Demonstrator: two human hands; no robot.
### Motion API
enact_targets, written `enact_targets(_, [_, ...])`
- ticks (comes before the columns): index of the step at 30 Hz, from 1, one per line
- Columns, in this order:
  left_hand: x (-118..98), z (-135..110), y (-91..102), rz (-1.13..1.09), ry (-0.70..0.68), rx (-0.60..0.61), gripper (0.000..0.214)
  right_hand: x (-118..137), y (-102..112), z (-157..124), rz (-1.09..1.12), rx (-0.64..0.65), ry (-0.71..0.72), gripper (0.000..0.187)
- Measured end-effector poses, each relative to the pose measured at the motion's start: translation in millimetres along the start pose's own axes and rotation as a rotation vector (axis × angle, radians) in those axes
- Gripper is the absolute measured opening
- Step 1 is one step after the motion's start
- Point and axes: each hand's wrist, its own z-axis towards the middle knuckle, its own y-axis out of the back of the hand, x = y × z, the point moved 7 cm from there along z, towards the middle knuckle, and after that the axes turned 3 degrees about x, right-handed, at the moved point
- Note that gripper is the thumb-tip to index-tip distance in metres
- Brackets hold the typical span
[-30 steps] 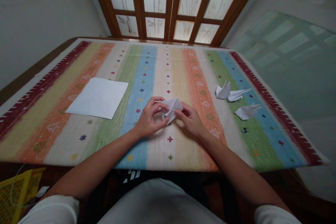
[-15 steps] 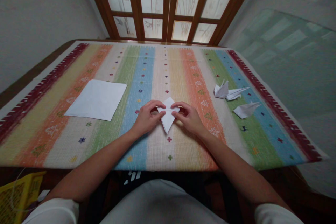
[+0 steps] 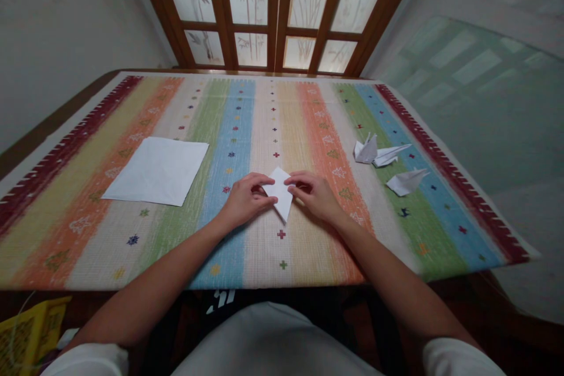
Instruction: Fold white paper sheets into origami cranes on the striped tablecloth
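A small white folded paper (image 3: pixel 282 195), diamond-shaped with its lower point toward me, is held low over the striped tablecloth between both hands. My left hand (image 3: pixel 249 197) pinches its left side with thumb and forefinger. On the opposite edge, my right hand (image 3: pixel 314 192) grips the paper the same way, its other fingers curled underneath. To the left lies a flat stack or sheet of white square paper (image 3: pixel 156 170). Three folded paper cranes sit on the right: one upright crane (image 3: pixel 365 150), a second crane (image 3: pixel 390 155) touching or close beside it, and a nearer crane (image 3: pixel 406 182).
The striped tablecloth (image 3: pixel 215 188) covers the table. A yellow plastic basket (image 3: pixel 33 332) stands below the table's front left edge. Wooden doors with frosted panes (image 3: pixel 277 23) are behind the table, and a greenish glass panel (image 3: pixel 476 94) leans at the right wall.
The folded paper has turned slightly, its lower point shifting a little to the right, and its upper face looks smoother. Both hands keep hold of it. The whole view has shifted slightly.
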Motion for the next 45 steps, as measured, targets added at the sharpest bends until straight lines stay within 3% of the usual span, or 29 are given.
enact_targets(5, [1, 0, -0.1, 0.303, -0.113, 0.009, 0.032, 6, -3, -2, -0.262, 0.104, 0.16, 0.023])
enact_targets(8, [1, -1, -2.2, 0.349, -0.155, 0.057, 0.029, 7, -4, -1, -0.286, 0.173, 0.213, 0.025])
enact_targets(16, [-11, -5, -6.6, 0.49, -0.238, 0.218, 0.026, 5, -1, 2, -0.349, 0.268, 0.168, 0.015])
enact_targets(23, [-22, -9, -7.1, 0.43, -0.265, 0.297, 0.027, 6, -1, 1, -0.36, 0.255, 0.172, 0.013])
enact_targets(32, [-8, 1, -1.3, 0.37, -0.135, 0.185, 0.031, 1, 0, 8, -0.425, 0.076, 0.064, 0.02])
enact_targets(35, [-2, 5, -2.1, 0.349, -0.092, 0.13, 0.028, 3, -2, 8, -0.344, 0.05, 0.06, 0.011])
enact_targets(39, [3, 9, -4.2, 0.324, -0.061, 0.08, 0.03, -1, -4, 8, -0.242, 0.045, 0.027, 0.026])
enact_targets(45, [2, 10, -2.0, 0.363, -0.069, -0.028, 0.028, 1, -7, 10, -0.434, -0.003, 0.058, 0.005])
